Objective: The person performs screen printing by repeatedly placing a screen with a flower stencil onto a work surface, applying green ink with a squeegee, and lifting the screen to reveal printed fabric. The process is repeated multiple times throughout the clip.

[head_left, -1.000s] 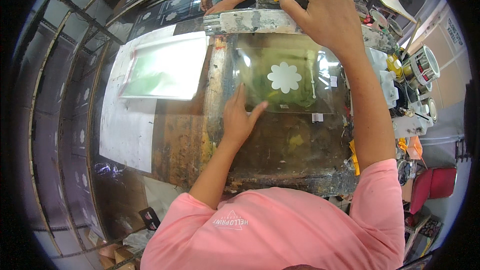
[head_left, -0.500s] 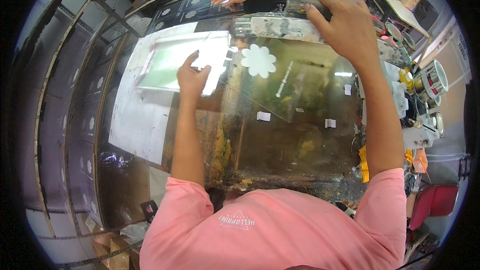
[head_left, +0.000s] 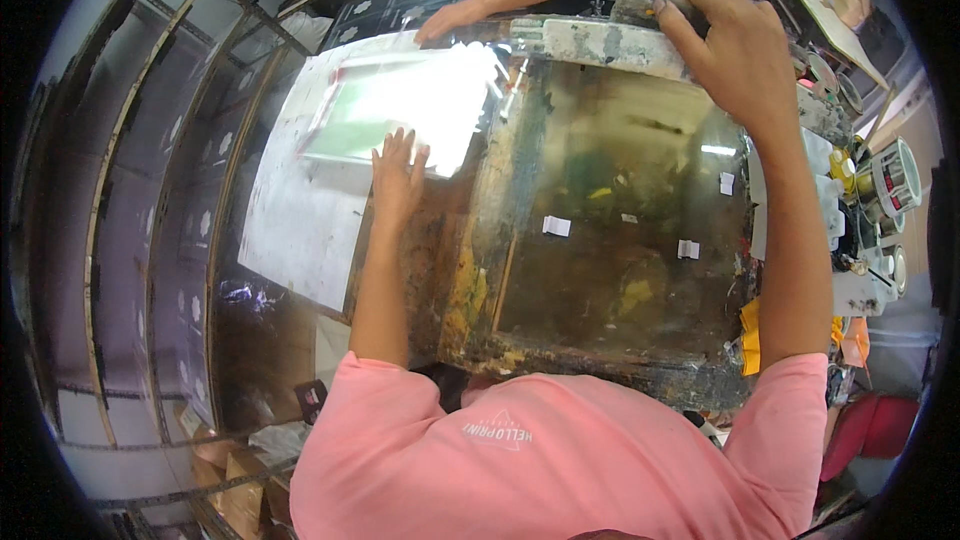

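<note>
Spread fingers of my left hand [head_left: 398, 175] lie at the near edge of a stack of glossy clear sheets [head_left: 350, 115] with a pale green area and strong glare. Whether they press on it or hover just above I cannot tell. Under the stack is a large white sheet [head_left: 300, 230]. At the far right my right hand [head_left: 738, 55] grips a grey, paint-stained bar [head_left: 640, 8], its thumb along the near side; part of the bar is hidden by the hand. Between my arms lies a glossy brown board [head_left: 590, 280] with small white tabs [head_left: 557, 227] on it.
Across the table a person's hand [head_left: 452, 18] reaches to the stack's far edge. Paint cans [head_left: 888, 178] and plastic containers crowd the right side. A yellow cloth [head_left: 750, 335] hangs at the board's right edge. Metal racks [head_left: 150, 240] stand on the left.
The white flower and thin white bar shape no longer show on the board. My left hand has gone from a near-pinch to spread fingers. The other person's hand has come to the stack.
</note>
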`<act>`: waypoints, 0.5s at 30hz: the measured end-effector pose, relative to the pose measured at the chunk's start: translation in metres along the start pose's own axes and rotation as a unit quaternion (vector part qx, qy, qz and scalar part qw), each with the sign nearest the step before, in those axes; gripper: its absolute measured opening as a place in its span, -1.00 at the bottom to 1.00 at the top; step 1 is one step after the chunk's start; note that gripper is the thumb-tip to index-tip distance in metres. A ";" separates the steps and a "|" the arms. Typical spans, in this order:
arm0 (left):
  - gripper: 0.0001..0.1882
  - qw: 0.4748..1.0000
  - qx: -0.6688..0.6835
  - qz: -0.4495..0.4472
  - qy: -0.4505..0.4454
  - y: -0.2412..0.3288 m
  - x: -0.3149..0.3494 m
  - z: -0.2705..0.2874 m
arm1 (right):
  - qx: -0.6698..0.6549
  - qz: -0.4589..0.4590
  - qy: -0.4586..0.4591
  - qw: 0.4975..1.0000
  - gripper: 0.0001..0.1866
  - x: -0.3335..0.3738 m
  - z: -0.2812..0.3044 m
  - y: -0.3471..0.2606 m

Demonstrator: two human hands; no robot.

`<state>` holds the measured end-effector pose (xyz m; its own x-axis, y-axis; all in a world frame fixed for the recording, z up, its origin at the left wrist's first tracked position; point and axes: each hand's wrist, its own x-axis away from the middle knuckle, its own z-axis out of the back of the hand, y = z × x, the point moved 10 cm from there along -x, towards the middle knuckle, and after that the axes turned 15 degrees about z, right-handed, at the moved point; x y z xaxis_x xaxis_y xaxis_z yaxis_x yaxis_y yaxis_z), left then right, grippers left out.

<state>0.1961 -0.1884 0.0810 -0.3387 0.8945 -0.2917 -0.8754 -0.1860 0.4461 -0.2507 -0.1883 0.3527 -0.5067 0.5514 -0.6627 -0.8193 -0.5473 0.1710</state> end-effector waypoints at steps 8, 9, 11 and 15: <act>-0.50 0.998 -0.056 -0.040 0.010 0.019 0.002 0.006 | -0.013 -0.024 -0.033 0.999 -0.45 -0.007 -0.005 0.008; -0.53 0.998 -0.048 -0.040 0.002 0.019 -0.003 0.008 | -0.016 -0.015 -0.030 0.999 -0.44 -0.005 -0.004 0.007; -0.60 0.998 -0.048 -0.051 -0.002 0.019 -0.011 0.011 | 0.001 -0.006 0.002 1.000 -0.44 -0.002 0.000 0.004; -0.64 0.998 -0.054 -0.035 0.022 0.016 -0.030 0.023 | 0.002 0.013 0.049 0.999 -0.41 0.000 0.008 -0.003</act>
<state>0.1999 -0.2087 0.1160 -0.2889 0.8887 -0.3561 -0.9284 -0.1692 0.3309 -0.2505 -0.1821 0.3579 -0.4985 0.4731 -0.7264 -0.8080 -0.5573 0.1915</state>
